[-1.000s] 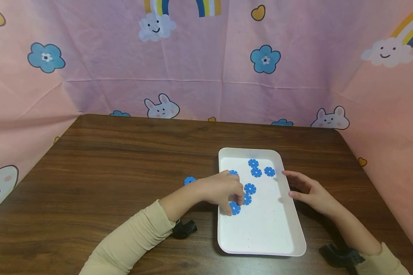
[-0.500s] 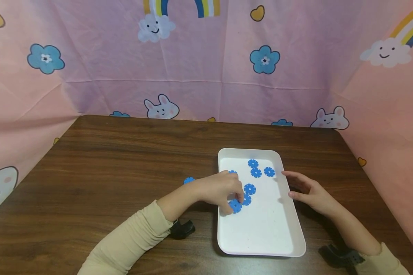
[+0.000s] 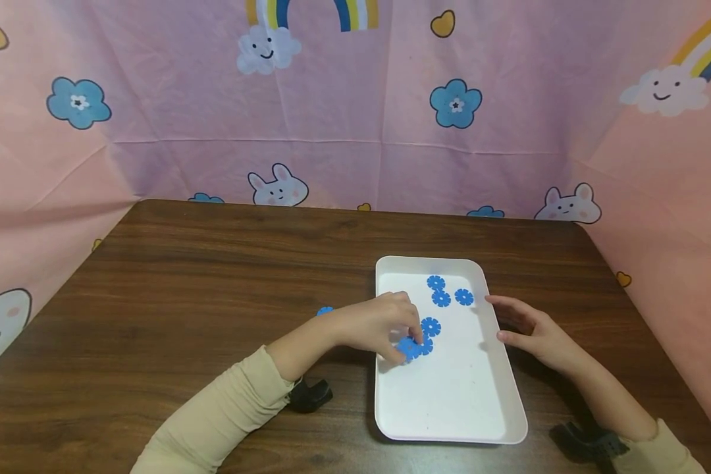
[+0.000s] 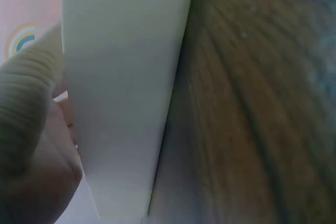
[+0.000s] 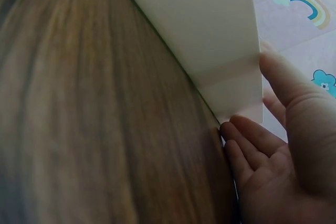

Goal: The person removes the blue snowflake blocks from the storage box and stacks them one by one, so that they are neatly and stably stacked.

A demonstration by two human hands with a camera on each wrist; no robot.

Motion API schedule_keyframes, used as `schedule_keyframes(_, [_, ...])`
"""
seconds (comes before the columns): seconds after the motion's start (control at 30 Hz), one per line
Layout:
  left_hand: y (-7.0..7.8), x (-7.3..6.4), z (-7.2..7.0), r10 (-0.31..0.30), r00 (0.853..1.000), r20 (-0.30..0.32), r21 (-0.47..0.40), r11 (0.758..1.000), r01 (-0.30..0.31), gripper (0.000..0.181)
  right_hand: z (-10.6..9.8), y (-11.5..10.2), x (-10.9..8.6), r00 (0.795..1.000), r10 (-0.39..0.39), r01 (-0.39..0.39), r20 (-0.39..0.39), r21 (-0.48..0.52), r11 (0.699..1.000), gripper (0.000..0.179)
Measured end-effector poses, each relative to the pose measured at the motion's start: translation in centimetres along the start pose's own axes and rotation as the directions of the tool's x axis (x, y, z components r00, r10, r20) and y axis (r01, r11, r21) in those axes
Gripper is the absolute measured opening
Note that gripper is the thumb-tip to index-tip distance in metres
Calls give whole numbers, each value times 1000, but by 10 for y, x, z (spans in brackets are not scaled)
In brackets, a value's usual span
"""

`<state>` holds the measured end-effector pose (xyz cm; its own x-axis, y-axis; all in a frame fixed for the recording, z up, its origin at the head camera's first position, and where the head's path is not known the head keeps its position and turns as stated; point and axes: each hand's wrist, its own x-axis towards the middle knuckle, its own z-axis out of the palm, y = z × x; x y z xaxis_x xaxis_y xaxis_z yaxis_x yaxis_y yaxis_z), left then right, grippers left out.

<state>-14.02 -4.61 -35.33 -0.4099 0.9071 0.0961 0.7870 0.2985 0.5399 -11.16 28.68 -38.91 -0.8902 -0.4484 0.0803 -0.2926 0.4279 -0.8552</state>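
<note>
Over the left half of a white tray [image 3: 450, 408], my left hand [image 3: 376, 322] pinches a blue notched plastic disc [image 3: 407, 349] between thumb and fingers. That disc overlaps a second blue disc [image 3: 426, 345], and a third disc [image 3: 430, 326] lies just beyond. Outside the tray's right wall, my right hand [image 3: 536, 332] touches the rim with relaxed fingers. The right wrist view shows its fingertips [image 5: 227, 129] against the outer wall [image 5: 210, 30]. In the left wrist view, the tray's side [image 4: 121, 87] hides most of the left hand [image 4: 52, 166] and its disc.
Several more blue discs [image 3: 465, 297] lie toward the tray's far end. Another disc [image 3: 324, 310] sits on the brown wooden table [image 3: 231, 263], partly behind the left forearm. A printed pink curtain [image 3: 343, 99] hangs around the table's far and side edges.
My left hand slides its disc slightly right and away from me, onto the neighbouring disc. A disc near the tray's left wall is now hidden behind that hand. The right hand stays put.
</note>
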Motion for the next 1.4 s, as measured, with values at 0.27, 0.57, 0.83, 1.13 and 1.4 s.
schedule_keyframes(0.27, [4,-3,-8,35,998,-53,-16,999,-36,29,-2,4,0,1000,13,-13,0,-4,1000,57])
schedule_keyframes(0.57, [6,-12,-18,-5,993,-117,-57,998,-1,29,-1,4,0,1000,11,-11,6,3,1000,58])
schedule_keyframes(0.83, [0,-38,-20,-37,983,-179,-65,998,26,29,-2,5,1,1000,11,-12,15,18,1000,58])
schedule_keyframes(1.13, [-13,-76,-28,-92,960,-266,-100,993,67,27,-3,5,1,999,7,-9,31,35,999,56])
schedule_keyframes(1.4, [-22,-104,-34,-160,937,-311,-129,984,125,30,-3,5,1,999,12,-13,33,37,999,56])
